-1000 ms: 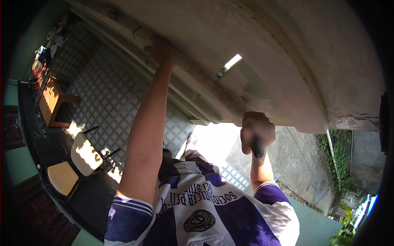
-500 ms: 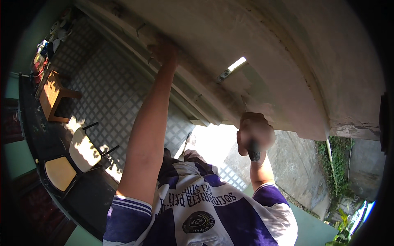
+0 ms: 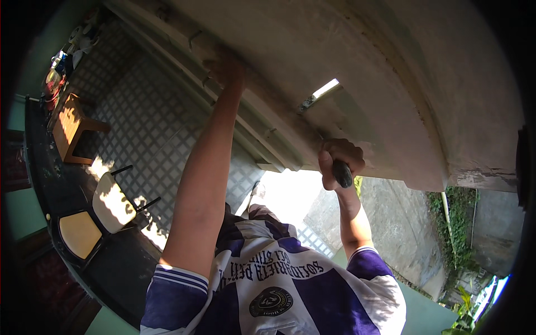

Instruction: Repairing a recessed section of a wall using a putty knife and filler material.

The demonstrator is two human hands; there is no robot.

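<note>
Overhead is a weathered plaster ceiling (image 3: pixel 391 106) with a long moulded ledge (image 3: pixel 273 109) along its left edge. My left hand (image 3: pixel 226 71) reaches up to this ledge and rests against it in shadow, its fingers spread toward the thin metal hooks. To the right, my right hand (image 3: pixel 341 156) is closed around the dark handle (image 3: pixel 342 174) of a hand tool. A thin part of the tool points up toward the ledge; its tip is too faint to make out. A bright narrow slot (image 3: pixel 325 88) shows in the ceiling above my right hand.
Down on the left are a wooden stool (image 3: pixel 68 131), a pale-seated chair (image 3: pixel 113 202) and another chair with a yellowish seat (image 3: pixel 81 234), by a tiled floor (image 3: pixel 151 106). Assorted items (image 3: pixel 53 81) lie at the far left. Greenery (image 3: pixel 455 229) grows at the right.
My right hand has moved up and slightly left with the tool, nearer the ledge. My left hand stays at about the same place on the ledge.
</note>
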